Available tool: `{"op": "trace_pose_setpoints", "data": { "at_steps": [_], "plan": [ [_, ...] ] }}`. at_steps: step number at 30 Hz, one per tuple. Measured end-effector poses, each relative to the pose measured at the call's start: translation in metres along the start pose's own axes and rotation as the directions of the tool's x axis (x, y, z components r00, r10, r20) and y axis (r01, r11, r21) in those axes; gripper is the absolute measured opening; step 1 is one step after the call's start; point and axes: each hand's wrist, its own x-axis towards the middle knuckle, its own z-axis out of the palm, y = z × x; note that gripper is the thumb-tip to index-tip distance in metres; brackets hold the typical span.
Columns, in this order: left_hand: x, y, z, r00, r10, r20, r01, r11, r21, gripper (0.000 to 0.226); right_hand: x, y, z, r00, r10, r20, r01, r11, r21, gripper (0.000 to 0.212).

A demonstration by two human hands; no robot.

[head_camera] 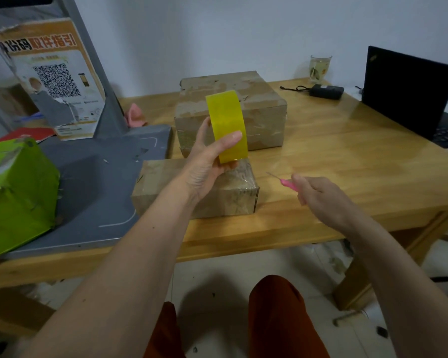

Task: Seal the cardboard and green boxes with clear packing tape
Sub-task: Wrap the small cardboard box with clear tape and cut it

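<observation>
While the right hand [318, 193] is curled round a thin pink cutter [285, 181] nearest the viewer, the tape roll [226, 126] is held upright in the left hand [207, 164], thumb across its face and fingers behind, above the small cardboard box [195, 192]. The roll is judged light, stiff and slick, best held through its core. The green box [16, 192] sits at left, its walls judged soft. Farthest lies the large cardboard box [230, 109].
</observation>
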Motion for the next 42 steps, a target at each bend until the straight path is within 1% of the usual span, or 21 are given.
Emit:
{"op": "trace_pose_setpoints", "data": {
  "at_steps": [1,3,5,7,8,10,11,12,14,16,19,24,26,30,32,34,35,37,39,42],
  "plan": [
    [0.000,0.000,0.000,1.000,0.001,-0.001,-0.001,1.000,-0.003,0.128,-0.002,-0.003,0.000,1.000,-0.029,0.004,0.029,1.000,-0.007,0.038],
    [-0.001,0.000,0.000,1.000,0.004,-0.002,-0.004,1.000,-0.003,0.129,-0.003,-0.007,0.003,0.996,-0.086,-0.014,0.084,0.991,-0.105,0.031],
    [-0.001,-0.001,0.001,1.000,0.010,-0.002,-0.010,1.000,-0.002,0.129,-0.002,-0.010,0.009,0.982,-0.165,-0.097,0.141,0.967,-0.214,0.029],
    [-0.001,-0.001,0.001,1.000,0.017,-0.009,-0.017,1.000,-0.004,0.130,-0.002,-0.017,0.015,0.943,-0.274,-0.188,0.205,0.925,-0.319,0.028],
    [-0.002,-0.001,0.001,1.000,0.019,-0.011,-0.019,1.000,-0.006,0.130,-0.003,-0.021,0.018,0.913,-0.346,-0.216,0.242,0.886,-0.396,0.026],
    [-0.002,-0.001,0.001,1.000,0.020,-0.017,-0.021,1.000,-0.009,0.131,-0.002,-0.024,0.022,0.839,-0.501,-0.212,0.309,0.759,-0.573,0.017],
    [-0.002,-0.001,0.001,1.000,0.021,-0.020,-0.021,1.000,-0.008,0.132,-0.002,-0.026,0.024,0.803,-0.562,-0.198,0.337,0.702,-0.627,0.020],
    [-0.002,-0.001,0.001,0.999,0.022,-0.024,-0.022,1.000,-0.005,0.132,-0.002,-0.026,0.025,0.778,-0.603,-0.177,0.367,0.664,-0.652,0.028],
    [-0.002,-0.001,0.001,0.999,0.025,-0.027,-0.025,1.000,-0.001,0.132,0.000,-0.027,0.026,0.741,-0.656,-0.140,0.409,0.607,-0.681,0.035],
    [-0.003,-0.001,0.002,0.999,0.029,-0.029,-0.029,1.000,-0.005,0.134,0.005,-0.029,0.030,0.755,-0.644,-0.124,0.387,0.591,-0.708,0.036],
    [-0.003,-0.001,0.002,0.999,0.040,-0.028,-0.041,0.999,-0.005,0.137,0.015,-0.028,0.037,0.797,-0.584,-0.157,0.321,0.629,-0.708,0.034],
    [-0.004,0.000,0.003,0.998,0.047,-0.032,-0.047,0.999,-0.004,0.136,0.016,-0.019,0.041,0.788,-0.571,-0.231,0.325,0.704,-0.632,0.029],
    [-0.004,0.000,0.003,0.998,0.052,-0.033,-0.052,0.999,-0.003,0.136,0.018,-0.019,0.044,0.784,-0.569,-0.248,0.321,0.713,-0.624,0.026],
    [-0.004,-0.001,0.003,0.998,0.057,-0.040,-0.058,0.998,-0.024,0.134,0.022,-0.017,0.036,0.809,-0.544,-0.224,0.332,0.736,-0.590,0.020],
    [-0.005,0.000,0.003,0.997,0.059,-0.056,-0.061,0.997,-0.050,0.134,0.024,-0.007,0.020,0.854,-0.475,-0.212,0.281,0.765,-0.580,0.018],
    [-0.004,0.002,0.001,0.995,0.058,-0.086,-0.068,0.991,-0.115,0.136,0.026,0.005,0.002,0.897,-0.354,-0.265,0.169,0.827,-0.536,0.021],
    [-0.004,0.002,0.000,0.993,0.057,-0.099,-0.071,0.987,-0.143,0.136,0.026,0.009,-0.004,0.897,-0.320,-0.304,0.140,0.859,-0.492,0.023],
    [-0.003,0.002,0.001,0.992,0.062,-0.106,-0.077,0.985,-0.154,0.136,0.028,0.012,0.000,0.885,-0.303,-0.354,0.140,0.897,-0.418,0.026],
    [-0.002,0.001,0.003,0.992,0.067,-0.108,-0.083,0.986,-0.147,0.137,0.038,0.013,0.016,0.910,-0.267,-0.317,0.127,0.907,-0.401,0.031],
    [-0.002,0.001,0.002,0.988,0.079,-0.130,-0.102,0.978,-0.184,0.138,0.054,0.020,0.043,0.971,-0.110,-0.213,0.029,0.935,-0.354,0.039]
  ]
}}
